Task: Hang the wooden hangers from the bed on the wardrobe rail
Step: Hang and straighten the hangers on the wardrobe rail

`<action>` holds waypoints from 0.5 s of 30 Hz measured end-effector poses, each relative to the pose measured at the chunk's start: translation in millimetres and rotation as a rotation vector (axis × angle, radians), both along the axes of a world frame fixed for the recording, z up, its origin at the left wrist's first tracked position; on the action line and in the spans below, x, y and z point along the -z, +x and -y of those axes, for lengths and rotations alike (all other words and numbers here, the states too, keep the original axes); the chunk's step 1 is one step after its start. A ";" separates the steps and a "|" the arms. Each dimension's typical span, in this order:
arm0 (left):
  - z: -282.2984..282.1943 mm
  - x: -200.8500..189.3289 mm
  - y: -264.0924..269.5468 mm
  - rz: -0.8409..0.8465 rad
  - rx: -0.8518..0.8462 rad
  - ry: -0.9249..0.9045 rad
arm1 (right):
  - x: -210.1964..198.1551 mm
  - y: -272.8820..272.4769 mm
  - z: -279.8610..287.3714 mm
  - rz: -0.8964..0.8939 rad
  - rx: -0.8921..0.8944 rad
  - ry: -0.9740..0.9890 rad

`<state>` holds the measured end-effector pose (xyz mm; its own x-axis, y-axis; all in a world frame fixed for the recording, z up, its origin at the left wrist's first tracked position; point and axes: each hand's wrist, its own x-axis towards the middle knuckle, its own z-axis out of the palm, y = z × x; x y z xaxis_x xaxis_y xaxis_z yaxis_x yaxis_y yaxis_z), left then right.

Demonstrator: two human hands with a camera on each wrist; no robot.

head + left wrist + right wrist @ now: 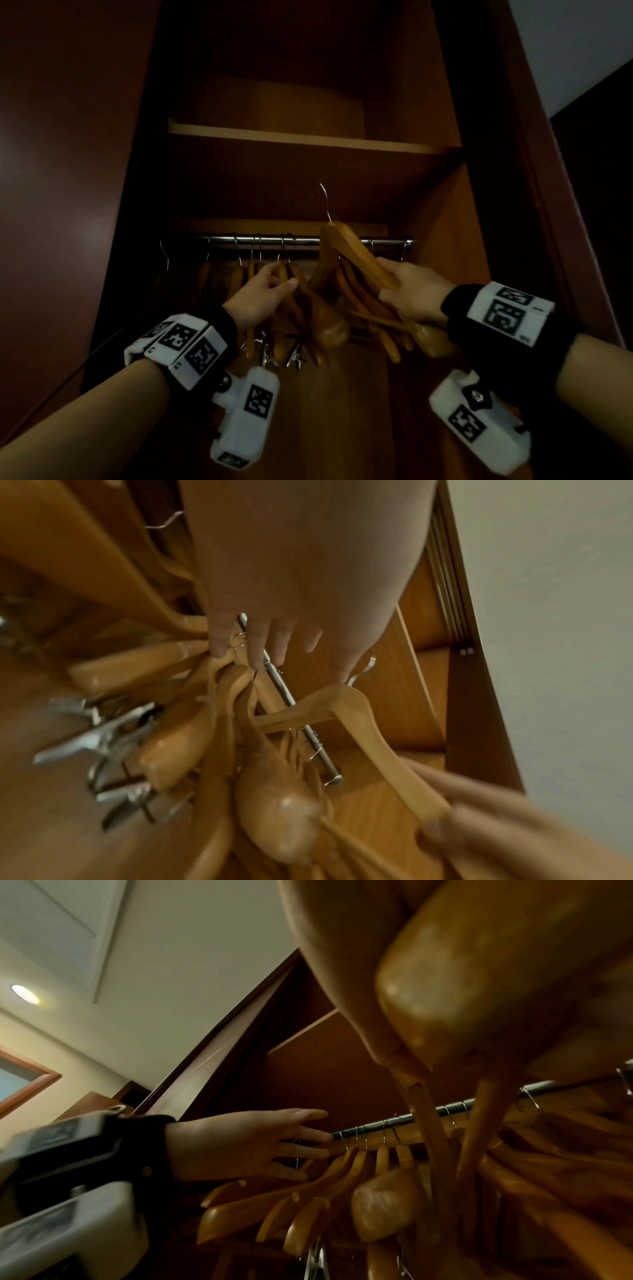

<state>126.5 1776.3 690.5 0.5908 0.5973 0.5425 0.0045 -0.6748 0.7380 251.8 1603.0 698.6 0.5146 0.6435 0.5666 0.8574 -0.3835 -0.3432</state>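
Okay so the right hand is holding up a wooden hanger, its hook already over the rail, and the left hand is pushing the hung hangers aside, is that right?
Not quite: the hook of the wooden hanger in the right hand is above the rail, not over it, as the head view shows. The left hand does touch the hung hangers.

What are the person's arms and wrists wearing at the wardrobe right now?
Both forearms are bare. The left hand and right hand wear no gloves. Each wrist carries a black band with white blocks printed with black square markers, and a white camera box hangs under it. A dark cable trails off to the left.
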 end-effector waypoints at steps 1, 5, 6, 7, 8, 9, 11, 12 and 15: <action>-3.1 -1.2 2.2 -0.021 -0.007 0.024 | -3.7 4.9 -10.9 -0.020 -0.010 -0.006; -14.9 -2.9 9.9 -0.118 -0.021 0.127 | -20.7 20.8 -55.4 -0.070 -0.006 -0.046; -17.9 -2.1 11.7 -0.132 -0.023 0.146 | -24.6 24.1 -66.1 -0.078 -0.007 -0.050; -19.6 -1.1 12.0 -0.147 -0.021 0.162 | -28.0 25.3 -72.8 -0.095 -0.001 -0.051; -22.6 0.2 13.1 -0.164 -0.020 0.176 | -30.6 27.2 -80.5 -0.110 0.003 -0.053; -24.7 1.4 13.9 -0.183 -0.023 0.189 | -32.8 29.5 -87.4 -0.122 0.009 -0.058; -29.6 2.2 14.2 -0.210 -0.047 0.216 | -35.1 33.4 -98.2 -0.153 0.014 -0.074; -32.3 2.4 14.2 -0.213 -0.057 0.218 | -35.1 35.0 -102.6 -0.170 0.014 -0.080; -39.2 3.6 13.5 -0.211 -0.076 0.237 | -32.2 39.6 -113.2 -0.154 0.042 -0.119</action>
<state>139.9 1815.5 687.0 0.6636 0.5156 0.5421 0.1972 -0.8195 0.5381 291.4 1716.2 730.8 0.6172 0.6774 0.4003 0.7807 -0.4638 -0.4188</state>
